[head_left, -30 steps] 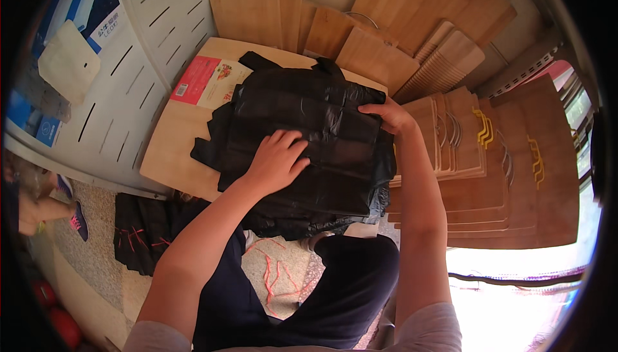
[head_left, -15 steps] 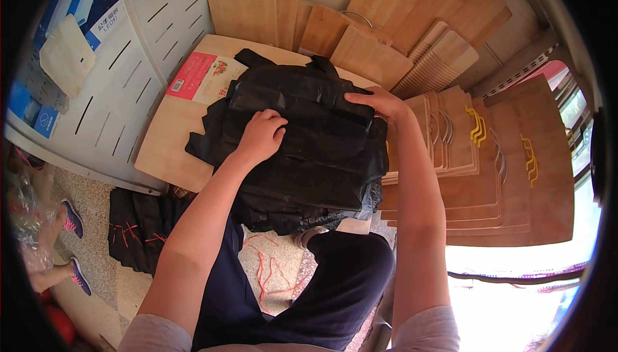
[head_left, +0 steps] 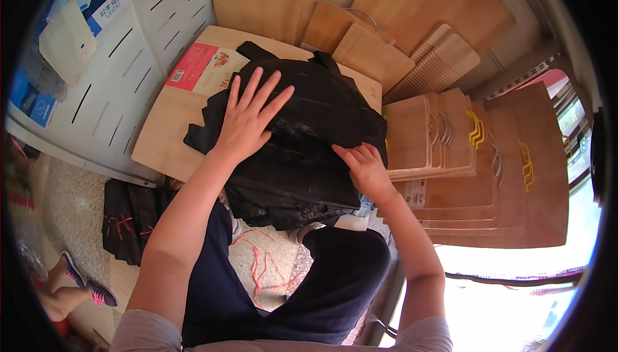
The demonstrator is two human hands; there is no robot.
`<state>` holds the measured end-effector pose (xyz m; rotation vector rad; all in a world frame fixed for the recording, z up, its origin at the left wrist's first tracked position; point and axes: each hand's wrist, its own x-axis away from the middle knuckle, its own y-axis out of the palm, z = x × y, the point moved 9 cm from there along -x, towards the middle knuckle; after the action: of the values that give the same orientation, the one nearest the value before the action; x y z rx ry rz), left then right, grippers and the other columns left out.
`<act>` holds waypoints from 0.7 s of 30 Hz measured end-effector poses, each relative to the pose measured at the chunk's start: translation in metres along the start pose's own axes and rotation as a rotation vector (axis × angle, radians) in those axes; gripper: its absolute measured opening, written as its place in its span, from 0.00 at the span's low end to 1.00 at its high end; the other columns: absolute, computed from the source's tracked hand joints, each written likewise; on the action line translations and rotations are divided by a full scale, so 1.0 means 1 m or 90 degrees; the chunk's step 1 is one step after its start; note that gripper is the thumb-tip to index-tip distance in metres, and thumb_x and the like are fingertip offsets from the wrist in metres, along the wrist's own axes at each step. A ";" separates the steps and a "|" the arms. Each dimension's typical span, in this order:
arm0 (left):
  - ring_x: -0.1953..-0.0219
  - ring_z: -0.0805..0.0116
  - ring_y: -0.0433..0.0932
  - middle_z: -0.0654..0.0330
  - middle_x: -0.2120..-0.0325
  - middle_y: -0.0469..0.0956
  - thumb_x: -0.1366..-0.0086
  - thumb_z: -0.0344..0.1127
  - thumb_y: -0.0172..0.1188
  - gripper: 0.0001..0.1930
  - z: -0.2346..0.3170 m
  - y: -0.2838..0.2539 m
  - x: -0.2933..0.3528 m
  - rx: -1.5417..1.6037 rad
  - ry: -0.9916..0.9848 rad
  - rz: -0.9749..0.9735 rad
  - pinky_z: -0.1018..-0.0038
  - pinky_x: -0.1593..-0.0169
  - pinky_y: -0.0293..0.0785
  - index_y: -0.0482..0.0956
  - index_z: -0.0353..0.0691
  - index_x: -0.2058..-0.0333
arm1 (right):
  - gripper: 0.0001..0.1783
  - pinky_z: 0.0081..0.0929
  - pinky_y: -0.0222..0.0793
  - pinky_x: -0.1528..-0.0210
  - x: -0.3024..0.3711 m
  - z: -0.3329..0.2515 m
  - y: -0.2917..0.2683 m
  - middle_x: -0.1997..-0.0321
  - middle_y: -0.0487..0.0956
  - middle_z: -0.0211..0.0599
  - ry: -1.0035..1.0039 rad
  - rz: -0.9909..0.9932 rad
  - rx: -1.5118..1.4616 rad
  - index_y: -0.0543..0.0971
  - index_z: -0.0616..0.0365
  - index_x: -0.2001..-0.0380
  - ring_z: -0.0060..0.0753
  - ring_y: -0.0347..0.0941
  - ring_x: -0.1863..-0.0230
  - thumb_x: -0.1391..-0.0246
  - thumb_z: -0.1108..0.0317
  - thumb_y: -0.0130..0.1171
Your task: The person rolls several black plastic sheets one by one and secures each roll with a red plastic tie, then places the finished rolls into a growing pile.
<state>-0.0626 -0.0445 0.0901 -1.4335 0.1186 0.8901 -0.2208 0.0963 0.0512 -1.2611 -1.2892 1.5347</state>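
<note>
A stack of black plastic bags point(head_left: 309, 117) lies spread over a large light wooden board point(head_left: 164, 130) in front of me. My left hand point(head_left: 248, 120) rests on the left part of the bags, palm down with its fingers spread. At the right side of the stack, my right hand point(head_left: 365, 170) pinches a bit of black plastic between thumb and fingers. A fold runs across the bags between the two hands. Bag handles stick out past the stack's far edge. A red and white label point(head_left: 201, 68) shows on the board beside the bags.
Wooden cutting boards point(head_left: 450, 133) with wire and yellow handles stand at the right; more boards point(head_left: 373, 59) lean behind. A slotted white metal panel point(head_left: 116, 49) rises at the left. Black bundles with red ties point(head_left: 125, 220) and loose red string point(head_left: 261, 265) lie on the floor. Another person's shoes point(head_left: 100, 293) show at lower left.
My left hand has moved farther up the bags and spread flat. My right hand has come down and inward from the far right corner. The other person's feet have shifted.
</note>
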 end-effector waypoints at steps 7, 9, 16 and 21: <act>0.38 0.56 0.59 0.58 0.56 0.71 0.65 0.27 0.71 0.44 0.007 0.032 0.032 -0.035 0.003 -0.222 0.50 0.32 0.43 0.68 0.50 0.42 | 0.34 0.45 0.57 0.41 0.010 0.009 0.013 0.53 0.71 0.41 0.224 -0.038 -0.207 0.70 0.57 0.45 0.44 0.67 0.50 0.62 0.68 0.62; 0.40 0.56 0.62 0.58 0.57 0.71 0.64 0.27 0.71 0.42 0.009 0.036 0.032 0.019 0.020 -0.192 0.54 0.32 0.47 0.70 0.48 0.45 | 0.34 0.48 0.52 0.36 0.009 0.002 0.022 0.50 0.70 0.42 0.164 -0.088 -0.122 0.70 0.59 0.46 0.45 0.65 0.46 0.62 0.67 0.61; 0.48 0.54 0.67 0.56 0.57 0.71 0.59 0.33 0.71 0.29 -0.003 0.049 0.044 0.143 0.002 -0.276 0.60 0.37 0.58 0.76 0.40 0.53 | 0.40 0.52 0.37 0.30 0.024 -0.009 0.028 0.37 0.64 0.45 0.229 -0.135 -0.217 0.69 0.60 0.43 0.46 0.54 0.33 0.60 0.54 0.66; 0.48 0.55 0.67 0.55 0.55 0.71 0.53 0.44 0.69 0.29 -0.002 0.036 0.059 0.117 0.028 -0.220 0.58 0.38 0.57 0.76 0.41 0.51 | 0.59 0.54 0.31 0.30 0.033 -0.022 0.036 0.30 0.55 0.45 0.251 -0.158 -0.200 0.60 0.61 0.37 0.43 0.43 0.27 0.70 0.42 0.72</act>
<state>-0.0424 -0.0234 0.0275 -1.2547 -0.0152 0.5492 -0.2058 0.1251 0.0086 -1.4474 -1.3912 0.8779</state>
